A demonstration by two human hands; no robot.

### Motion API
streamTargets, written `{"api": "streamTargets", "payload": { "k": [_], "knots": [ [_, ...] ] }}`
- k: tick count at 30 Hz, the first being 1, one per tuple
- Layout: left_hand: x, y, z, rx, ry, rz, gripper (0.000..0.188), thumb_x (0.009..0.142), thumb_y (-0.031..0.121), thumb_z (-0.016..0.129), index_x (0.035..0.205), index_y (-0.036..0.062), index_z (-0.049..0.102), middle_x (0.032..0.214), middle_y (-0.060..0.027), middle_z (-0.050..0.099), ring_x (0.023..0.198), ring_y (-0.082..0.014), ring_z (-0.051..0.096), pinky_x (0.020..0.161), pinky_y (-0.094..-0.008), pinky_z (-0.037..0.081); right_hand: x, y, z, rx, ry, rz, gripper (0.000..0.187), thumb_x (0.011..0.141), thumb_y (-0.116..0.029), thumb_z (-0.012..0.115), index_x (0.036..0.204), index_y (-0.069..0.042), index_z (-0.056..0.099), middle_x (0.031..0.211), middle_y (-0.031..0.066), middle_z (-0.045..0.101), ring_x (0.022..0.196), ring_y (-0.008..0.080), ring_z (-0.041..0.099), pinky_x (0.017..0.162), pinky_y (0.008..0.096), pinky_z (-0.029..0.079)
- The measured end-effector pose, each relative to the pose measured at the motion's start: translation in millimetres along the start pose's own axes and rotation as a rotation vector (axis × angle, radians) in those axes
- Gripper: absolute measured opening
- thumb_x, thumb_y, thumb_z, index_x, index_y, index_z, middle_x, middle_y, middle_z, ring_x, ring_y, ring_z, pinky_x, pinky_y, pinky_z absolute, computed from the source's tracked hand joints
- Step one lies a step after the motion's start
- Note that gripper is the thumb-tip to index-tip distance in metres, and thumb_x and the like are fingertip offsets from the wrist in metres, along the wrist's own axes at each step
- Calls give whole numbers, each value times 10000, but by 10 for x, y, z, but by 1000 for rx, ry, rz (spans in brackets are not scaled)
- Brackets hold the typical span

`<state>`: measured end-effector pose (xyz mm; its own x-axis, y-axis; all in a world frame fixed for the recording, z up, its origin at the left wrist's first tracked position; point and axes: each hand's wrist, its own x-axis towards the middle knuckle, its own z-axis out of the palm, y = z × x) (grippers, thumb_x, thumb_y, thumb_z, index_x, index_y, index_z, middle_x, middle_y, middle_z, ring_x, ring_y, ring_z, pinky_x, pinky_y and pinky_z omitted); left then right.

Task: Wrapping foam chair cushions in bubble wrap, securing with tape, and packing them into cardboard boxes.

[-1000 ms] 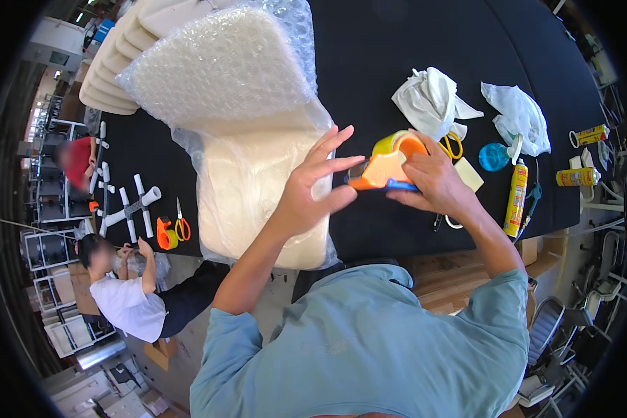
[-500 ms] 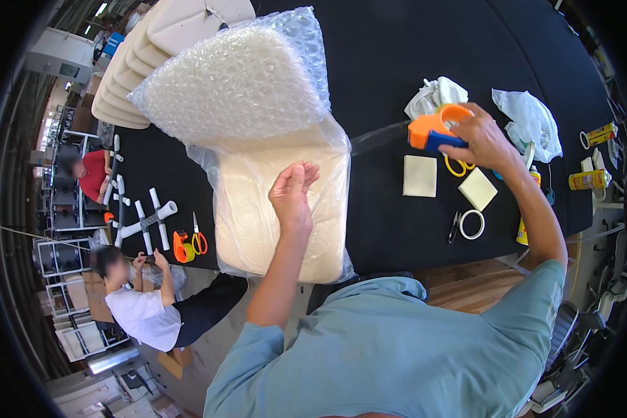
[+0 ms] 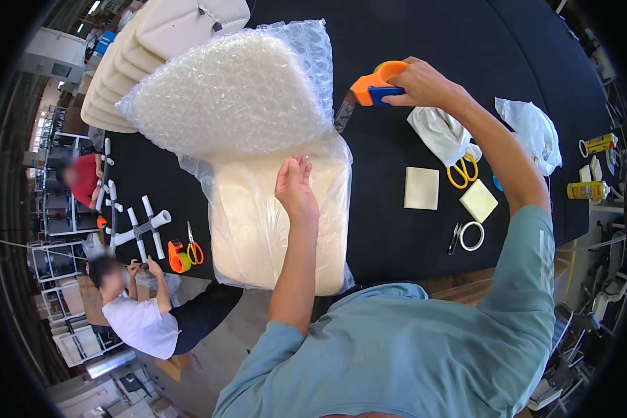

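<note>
My right hand is wrapped round an orange and blue tape dispenser, held above the black table beside the bubble wrap. A short strip of clear tape runs down from the dispenser toward the wrap's right edge. Bubble wrap covers the far part of a cream padded cushion, whose near part lies in thin clear plastic. Over this near part is my left hand, its fingers curled and pressed together at the tips. Whether they pinch anything is too small to tell.
Cream cushions are stacked at the far left. Right of the wrapped cushion lie cream square pads, yellow-handled scissors, a white ring and a white cloth. White pipes and another orange dispenser are left, near two people.
My right hand has carried the tape dispenser left and away from me, to the bubble wrap's edge; the stretched tape now looks shorter. My left hand's fingers have drawn closer together.
</note>
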<state>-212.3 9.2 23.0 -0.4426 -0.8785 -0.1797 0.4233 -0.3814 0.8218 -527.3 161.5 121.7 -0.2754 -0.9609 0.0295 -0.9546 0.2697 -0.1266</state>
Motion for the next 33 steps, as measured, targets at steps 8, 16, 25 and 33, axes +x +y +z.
{"api": "streamTargets", "payload": {
  "k": [8, 16, 25, 33],
  "knots": [
    [407, -159, 102, 134, 66, 62, 122, 962, 84, 680, 1071, 31, 700, 1058, -66, 704, 1023, -159, 662, 884, -323, 521, 374, -30, 44, 4, 5, -69, 522, 889, -511, 669, 878, 7, 732, 762, 146, 666, 809, 327, 604, 882, 445, 474],
    [709, -375, 118, 411, 178, 270, 158, 918, 125, 748, 996, 30, 648, 841, -11, 627, 792, -107, 605, 701, -250, 510, 406, -7, 33, -69, 81, -70, 526, 897, -522, 651, 849, -6, 743, 710, 135, 674, 709, 304, 636, 862, 405, 501],
    [763, -81, -4, 769, -322, 400, 145, 903, 115, 741, 884, -12, 675, 835, -43, 689, 763, -100, 635, 728, -253, 511, 418, 65, -50, -4, 4, -11, 478, 886, -472, 669, 835, -1, 726, 698, 146, 649, 712, 322, 612, 891, 432, 480],
    [348, 901, 773, 1517, -1179, 1172, 120, 865, 131, 663, 886, 35, 732, 910, -95, 719, 971, -256, 674, 909, -411, 517, 433, 47, -67, -80, 56, -73, 491, 883, -476, 654, 781, 1, 710, 676, 147, 640, 687, 325, 609, 831, 418, 487]
  ]
}}
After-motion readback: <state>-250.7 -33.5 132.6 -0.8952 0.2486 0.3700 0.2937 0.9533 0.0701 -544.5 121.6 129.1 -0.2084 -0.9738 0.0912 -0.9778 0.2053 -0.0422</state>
